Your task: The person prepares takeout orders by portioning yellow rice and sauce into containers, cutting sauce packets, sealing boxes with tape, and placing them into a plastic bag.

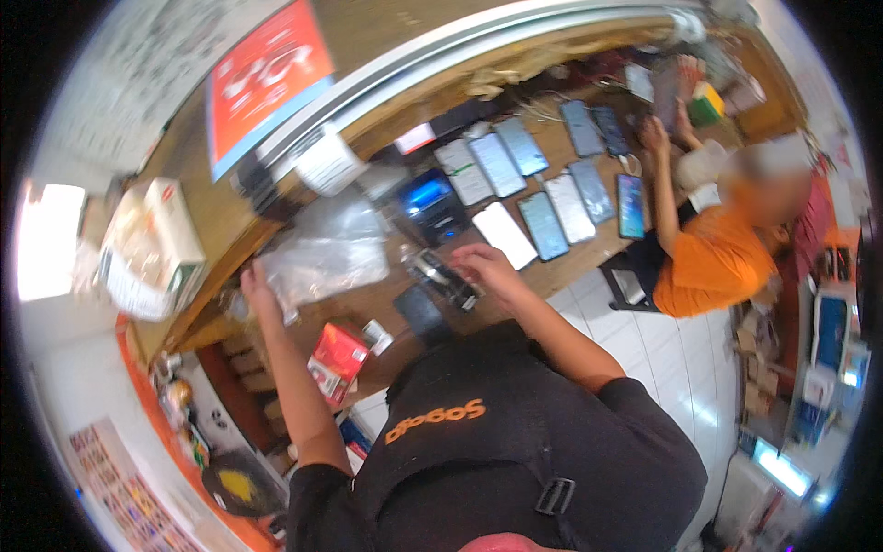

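Note:
My left hand (261,293) is at the near left edge of clear plastic bags (331,259) on the wooden desk; whether its fingers grip the plastic is unclear. My right hand (486,269) hovers beside a dark, shiny object in clear wrapping (445,276), fingers bent; any hold on it cannot be made out. A dark flat item (419,310) lies just below that object. Behind it stands a black device with a lit blue screen (429,196). A red box (338,360) and a small white packet (377,337) lie nearer me, between my arms.
Several smartphones (497,165) lie in rows right of the lit device. A person in an orange shirt (717,259) sits at the right, hands (655,134) at the desk. A raised wooden shelf (200,234) borders the left and back, bearing a plastic bag and box (155,241).

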Demonstrator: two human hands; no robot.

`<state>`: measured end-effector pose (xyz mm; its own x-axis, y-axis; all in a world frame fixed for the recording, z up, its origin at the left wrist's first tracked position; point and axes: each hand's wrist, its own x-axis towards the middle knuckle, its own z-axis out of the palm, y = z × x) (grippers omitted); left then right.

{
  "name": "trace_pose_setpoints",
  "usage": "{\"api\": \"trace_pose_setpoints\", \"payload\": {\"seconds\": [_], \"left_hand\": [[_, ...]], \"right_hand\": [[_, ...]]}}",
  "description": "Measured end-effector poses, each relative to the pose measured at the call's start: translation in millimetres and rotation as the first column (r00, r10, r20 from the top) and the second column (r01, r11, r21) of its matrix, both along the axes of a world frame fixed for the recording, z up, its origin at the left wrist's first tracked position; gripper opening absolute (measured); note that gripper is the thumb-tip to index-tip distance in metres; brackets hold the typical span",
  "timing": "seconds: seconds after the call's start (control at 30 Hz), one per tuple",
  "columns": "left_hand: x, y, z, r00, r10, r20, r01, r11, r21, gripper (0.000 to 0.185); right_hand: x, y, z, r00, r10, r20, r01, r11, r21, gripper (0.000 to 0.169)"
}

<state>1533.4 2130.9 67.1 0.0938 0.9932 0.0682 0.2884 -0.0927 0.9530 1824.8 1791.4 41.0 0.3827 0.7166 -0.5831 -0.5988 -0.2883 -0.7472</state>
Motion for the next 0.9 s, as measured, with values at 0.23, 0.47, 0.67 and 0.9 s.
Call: {"api": "trace_pose_setpoints", "payload": {"seconds": [0.23, 0.47, 0.67, 0.9], "left_hand": [[-13, -24, 53, 0.999, -0.040, -0.009, 0.041, 0.983, 0.178, 0.019], [-29, -71, 66, 0.927, -0.223, 0.302, 0.121, 0.939, 0.322, 0.008], [-6, -127, 126, 0.994, 0.111, -0.013, -0.083, 0.807, 0.585, 0.008], [53, -243, 134, 0.933, -0.208, -0.293, 0.336, 0.796, 0.504, 0.010]], "right_hand": [[-31, -2, -5, 0.997, 0.074, -0.020, -0.073, 0.996, 0.052, 0.014], [-52, 15, -5, 0.953, 0.264, 0.146, -0.281, 0.954, 0.104, 0.022], [-96, 51, 44, 0.745, 0.626, 0.229, -0.661, 0.648, 0.379, 0.046], [-126, 81, 74, 0.857, 0.513, -0.053, -0.345, 0.647, 0.681, 0.059]]}}
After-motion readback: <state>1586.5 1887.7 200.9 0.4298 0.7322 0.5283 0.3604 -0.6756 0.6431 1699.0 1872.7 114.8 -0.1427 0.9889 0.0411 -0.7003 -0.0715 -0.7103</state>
